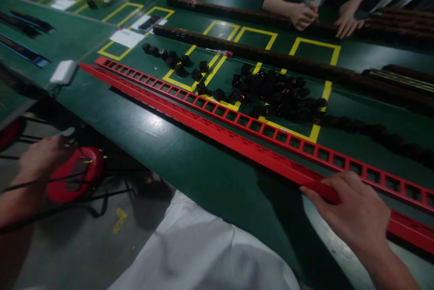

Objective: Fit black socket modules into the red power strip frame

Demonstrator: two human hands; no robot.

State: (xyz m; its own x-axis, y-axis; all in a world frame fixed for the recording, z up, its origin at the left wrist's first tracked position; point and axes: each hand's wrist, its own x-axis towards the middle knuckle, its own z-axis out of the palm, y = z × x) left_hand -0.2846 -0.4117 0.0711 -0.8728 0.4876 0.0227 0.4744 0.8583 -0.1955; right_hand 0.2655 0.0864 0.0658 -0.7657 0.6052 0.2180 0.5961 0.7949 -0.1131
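My right hand (356, 213) is closed round a long red channel-shaped rail (210, 134), thumb on the near side and fingers over the top. The rail lies slantwise along the front of the green table (190, 177). Just behind it, nearly parallel, runs a red ladder-like strip (237, 118) with a row of square openings. Off the table's edge at the left, my left hand (45, 156) is held in the air above a red stool (91, 174). Its fingers are curled; a dark, greyish thing shows at their tips, too dim to make out.
Many small black blocks (271, 86) lie heaped behind the strip. Beyond them are a long dark rail (237, 50) and a red-handled screwdriver (224, 53). A white box (63, 72) sits near the left edge. Two people work across the table, a co-worker's hand (303, 15) among them.
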